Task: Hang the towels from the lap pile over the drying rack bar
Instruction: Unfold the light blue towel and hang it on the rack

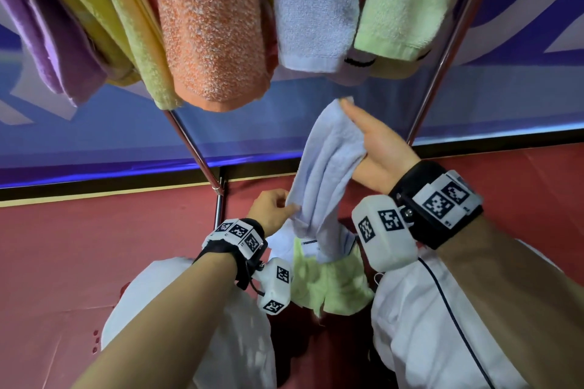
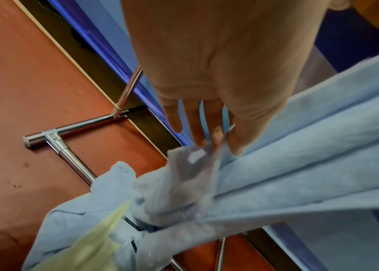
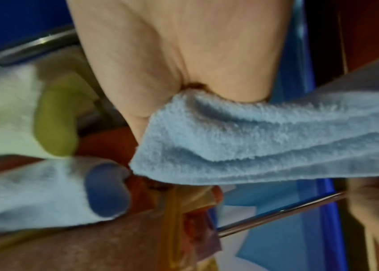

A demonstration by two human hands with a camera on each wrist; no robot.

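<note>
Right hand [image 1: 377, 148] fingers pinch the top end of the blue towel [image 1: 328, 167], thumb on the near side. Left hand [image 1: 273, 208] pinches the same towel's left edge lower down, thumb and fingertips [image 2: 216, 136] closed on the hem. The towel is stretched up at an angle, its bottom end bunched and touching the lap pile [image 1: 328, 284], where a green towel lies between the knees. It is held below the hung towels, under the gap between the orange towel [image 1: 211, 28] and the hung blue one [image 1: 313, 6]. Right of that hangs a light green towel [image 1: 407, 0]. Rack legs [image 1: 196, 151] slant on both sides of the hands. Red floor [image 1: 79, 262] lies beyond the knees.
</note>
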